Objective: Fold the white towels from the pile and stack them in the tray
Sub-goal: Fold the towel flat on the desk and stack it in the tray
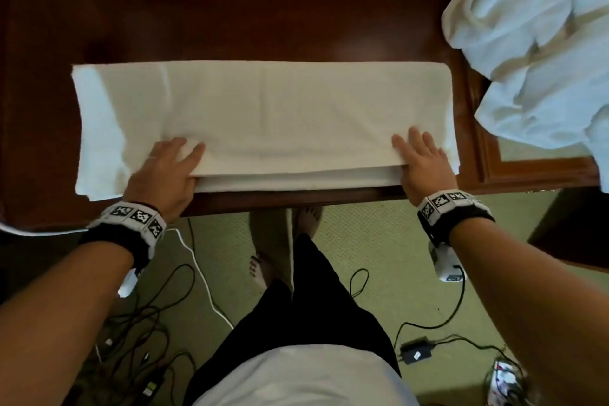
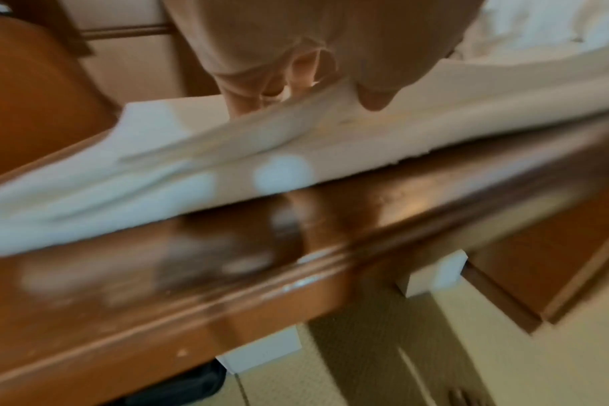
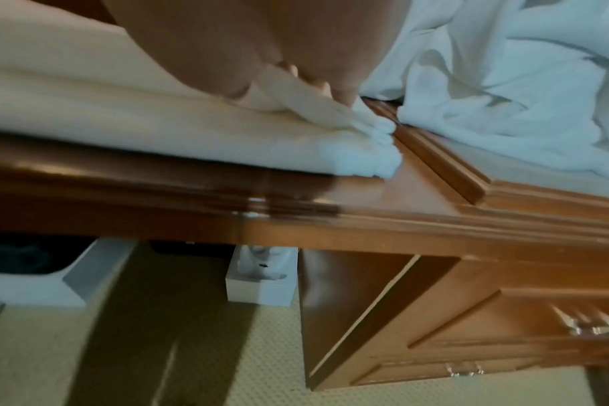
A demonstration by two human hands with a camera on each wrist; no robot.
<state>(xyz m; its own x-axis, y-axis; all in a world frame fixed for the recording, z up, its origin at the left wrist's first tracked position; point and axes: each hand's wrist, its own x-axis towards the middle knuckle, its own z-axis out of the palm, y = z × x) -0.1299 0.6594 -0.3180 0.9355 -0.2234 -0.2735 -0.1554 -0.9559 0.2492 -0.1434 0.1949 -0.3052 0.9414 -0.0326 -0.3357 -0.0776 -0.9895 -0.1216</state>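
A long white towel (image 1: pixel 263 115) lies folded lengthwise on the dark wooden table (image 1: pixel 230 10), its layered near edge along the table's front. My left hand (image 1: pixel 164 168) holds that near edge towards the left end, with fingers on top and the thumb (image 2: pixel 376 101) against the upper layer. My right hand (image 1: pixel 425 161) holds the same edge near the right end. Its fingers lie straight on top, and the towel (image 3: pixel 122 115) bunches under the palm (image 3: pixel 209 41). The pile of crumpled white towels (image 1: pixel 534 43) is at the far right. No tray is clearly in view.
The pile (image 3: pixel 504 96) rests on a pale surface framed by a raised wooden rim (image 1: pixel 487 155) right of the towel. The table's front edge (image 1: pixel 296 201) is just below my hands. Cables (image 1: pixel 148 323) and a power adapter (image 1: pixel 416 353) lie on the carpet; white boxes (image 3: pixel 261 288) stand under the table.
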